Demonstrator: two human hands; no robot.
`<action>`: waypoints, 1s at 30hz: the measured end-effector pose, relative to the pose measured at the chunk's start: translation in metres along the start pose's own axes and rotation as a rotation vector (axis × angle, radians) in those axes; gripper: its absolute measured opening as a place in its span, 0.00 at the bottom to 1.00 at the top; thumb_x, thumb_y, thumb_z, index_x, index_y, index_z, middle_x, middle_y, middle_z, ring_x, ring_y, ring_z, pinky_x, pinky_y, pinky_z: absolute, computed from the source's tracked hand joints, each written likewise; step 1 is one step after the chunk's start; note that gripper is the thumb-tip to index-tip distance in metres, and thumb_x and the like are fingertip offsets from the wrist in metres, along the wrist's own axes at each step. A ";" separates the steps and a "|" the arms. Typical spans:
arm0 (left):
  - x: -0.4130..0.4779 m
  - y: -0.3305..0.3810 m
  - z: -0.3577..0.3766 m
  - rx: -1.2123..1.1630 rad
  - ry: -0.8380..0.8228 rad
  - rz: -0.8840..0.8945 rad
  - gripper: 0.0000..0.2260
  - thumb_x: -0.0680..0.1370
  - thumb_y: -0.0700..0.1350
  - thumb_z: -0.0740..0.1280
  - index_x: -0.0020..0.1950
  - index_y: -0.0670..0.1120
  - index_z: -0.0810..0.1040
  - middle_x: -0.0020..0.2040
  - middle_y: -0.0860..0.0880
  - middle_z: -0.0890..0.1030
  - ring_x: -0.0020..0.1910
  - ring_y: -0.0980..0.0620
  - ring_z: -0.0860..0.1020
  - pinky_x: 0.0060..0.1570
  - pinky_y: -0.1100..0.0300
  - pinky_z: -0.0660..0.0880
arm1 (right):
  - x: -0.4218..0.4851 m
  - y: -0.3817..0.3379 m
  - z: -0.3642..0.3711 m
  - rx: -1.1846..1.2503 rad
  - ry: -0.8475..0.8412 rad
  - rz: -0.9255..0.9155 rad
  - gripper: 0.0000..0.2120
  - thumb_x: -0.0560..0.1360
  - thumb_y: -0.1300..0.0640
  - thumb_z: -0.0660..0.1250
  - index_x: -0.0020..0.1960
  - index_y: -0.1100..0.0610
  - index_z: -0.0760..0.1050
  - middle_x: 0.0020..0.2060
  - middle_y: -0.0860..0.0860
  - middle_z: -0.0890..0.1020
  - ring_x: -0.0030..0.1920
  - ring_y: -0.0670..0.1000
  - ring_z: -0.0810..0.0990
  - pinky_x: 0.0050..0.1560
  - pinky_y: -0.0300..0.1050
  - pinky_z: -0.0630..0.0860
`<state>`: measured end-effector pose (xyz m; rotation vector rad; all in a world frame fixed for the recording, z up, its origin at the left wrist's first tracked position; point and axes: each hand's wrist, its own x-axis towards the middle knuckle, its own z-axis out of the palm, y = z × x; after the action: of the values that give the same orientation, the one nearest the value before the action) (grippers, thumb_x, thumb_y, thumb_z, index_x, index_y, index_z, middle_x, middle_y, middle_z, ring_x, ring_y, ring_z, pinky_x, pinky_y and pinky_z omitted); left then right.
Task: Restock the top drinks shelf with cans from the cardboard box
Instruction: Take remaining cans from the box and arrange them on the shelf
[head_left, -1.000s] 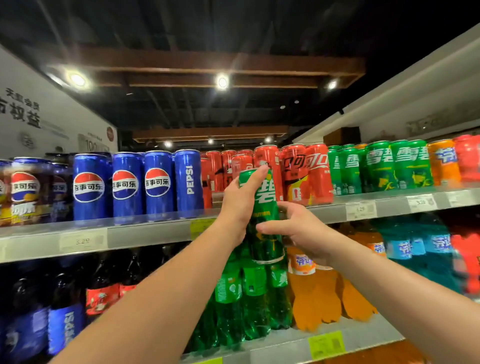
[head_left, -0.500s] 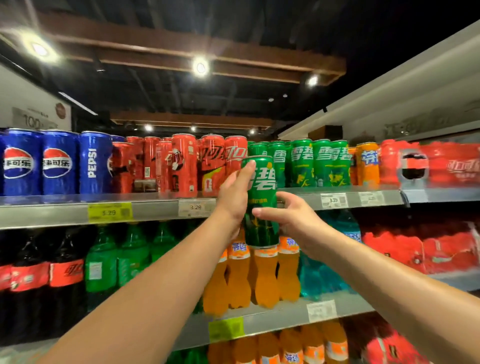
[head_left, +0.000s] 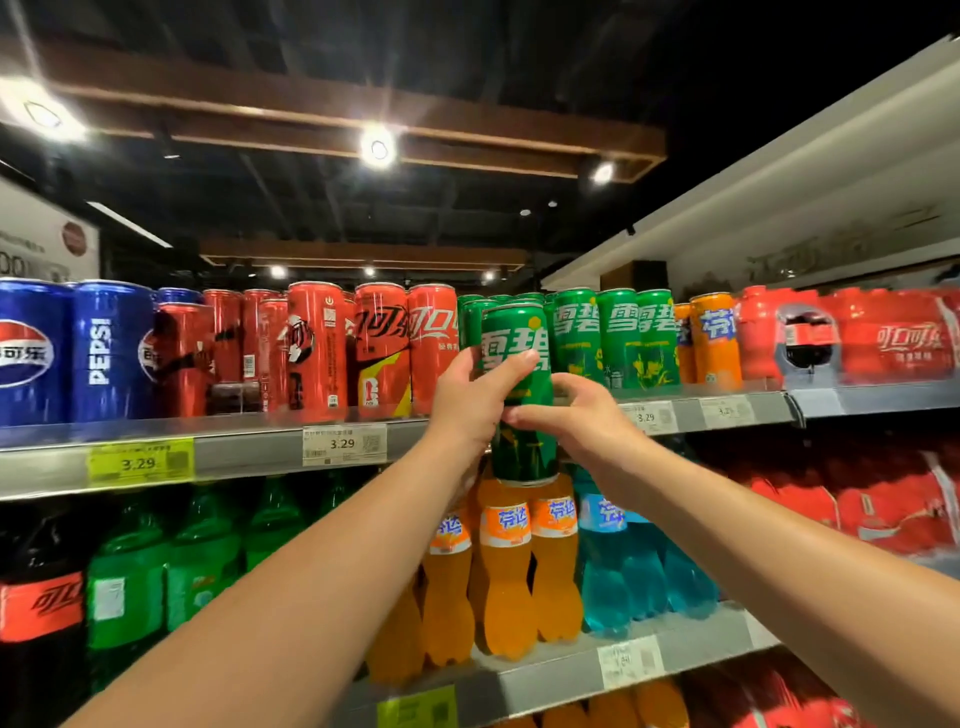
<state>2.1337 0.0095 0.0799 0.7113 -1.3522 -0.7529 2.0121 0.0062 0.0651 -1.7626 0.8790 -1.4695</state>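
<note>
A tall green can (head_left: 519, 452) is held upright in front of the top shelf (head_left: 249, 447), its top level with the green cans (head_left: 615, 338) standing there. My left hand (head_left: 472, 400) grips it from the left, thumb across the label. My right hand (head_left: 576, 421) grips it from the right, lower down. The can's bottom hangs below the shelf edge. The cardboard box is out of view.
The top shelf carries blue cans (head_left: 109, 348), red cans (head_left: 317, 348), orange cans (head_left: 714, 338) and red multipacks (head_left: 883, 338). Below stand green, orange and blue bottles (head_left: 506, 561). Price tags (head_left: 345, 444) line the shelf edge.
The view has swung right along the shelf, and both hands have carried the green can up and right, from in front of the red cans to the green row.
</note>
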 end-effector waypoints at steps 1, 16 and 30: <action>0.006 0.000 -0.002 0.017 0.002 0.002 0.14 0.74 0.48 0.72 0.58 0.48 0.78 0.51 0.49 0.84 0.50 0.50 0.82 0.44 0.58 0.79 | 0.006 -0.001 0.002 -0.018 0.012 -0.004 0.24 0.66 0.54 0.78 0.59 0.58 0.76 0.50 0.55 0.84 0.51 0.54 0.84 0.53 0.53 0.80; 0.077 -0.011 0.014 0.005 0.048 0.088 0.13 0.78 0.54 0.64 0.55 0.47 0.79 0.50 0.48 0.83 0.49 0.52 0.82 0.47 0.58 0.80 | 0.077 0.001 -0.007 -0.051 0.140 -0.100 0.08 0.71 0.56 0.74 0.50 0.53 0.79 0.45 0.50 0.85 0.47 0.49 0.84 0.48 0.44 0.80; 0.104 -0.031 0.030 -0.008 0.058 0.025 0.29 0.78 0.67 0.48 0.68 0.51 0.72 0.55 0.52 0.77 0.56 0.53 0.74 0.52 0.58 0.69 | 0.116 0.015 -0.023 -0.093 0.195 -0.114 0.14 0.71 0.54 0.74 0.56 0.55 0.79 0.48 0.50 0.84 0.50 0.50 0.83 0.57 0.51 0.79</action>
<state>2.1085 -0.0933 0.1178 0.7037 -1.3028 -0.7128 2.0045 -0.1002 0.1182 -1.7832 0.9724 -1.7227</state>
